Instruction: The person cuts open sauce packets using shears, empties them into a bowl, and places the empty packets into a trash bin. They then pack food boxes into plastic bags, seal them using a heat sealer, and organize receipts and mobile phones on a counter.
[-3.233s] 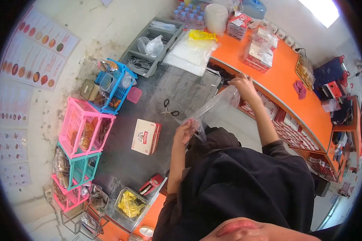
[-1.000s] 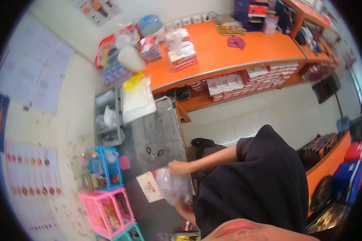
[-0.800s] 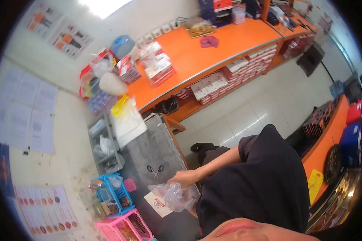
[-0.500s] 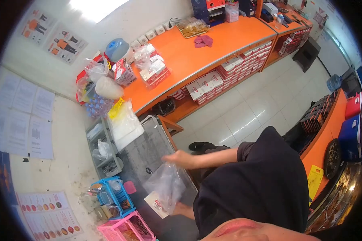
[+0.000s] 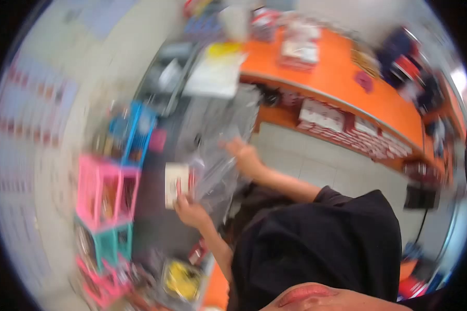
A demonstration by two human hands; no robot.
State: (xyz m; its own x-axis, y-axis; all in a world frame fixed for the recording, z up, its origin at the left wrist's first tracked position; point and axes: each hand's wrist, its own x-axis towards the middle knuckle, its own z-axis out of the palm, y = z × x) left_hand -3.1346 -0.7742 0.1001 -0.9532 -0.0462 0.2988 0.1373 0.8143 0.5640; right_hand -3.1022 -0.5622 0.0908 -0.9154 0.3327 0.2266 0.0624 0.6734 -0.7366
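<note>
My left hand point(image 5: 190, 211) grips the lower edge of a small flat cream cardboard box point(image 5: 175, 179) with red print, over the dark grey tabletop point(image 5: 155, 223). A clear plastic bag point(image 5: 213, 171) hangs beside the box and overlaps its right side; blur hides whether the box is inside it. Above and to the right, my right hand point(image 5: 244, 155) has its fingers closed on the bag's upper part.
Along the wall stand a blue basket point(image 5: 140, 132), a pink basket point(image 5: 85, 192) and a teal basket point(image 5: 106, 246). A grey tray point(image 5: 166, 78) and white plastic bags point(image 5: 215, 72) lie at the far end. Beyond is an orange counter point(image 5: 337, 67) with stacked boxes point(image 5: 321, 115) beneath.
My view has swung round, and the picture is blurred. The box has turned more upright, with my left hand now plainly visible on its lower edge. My right hand still holds the bag.
</note>
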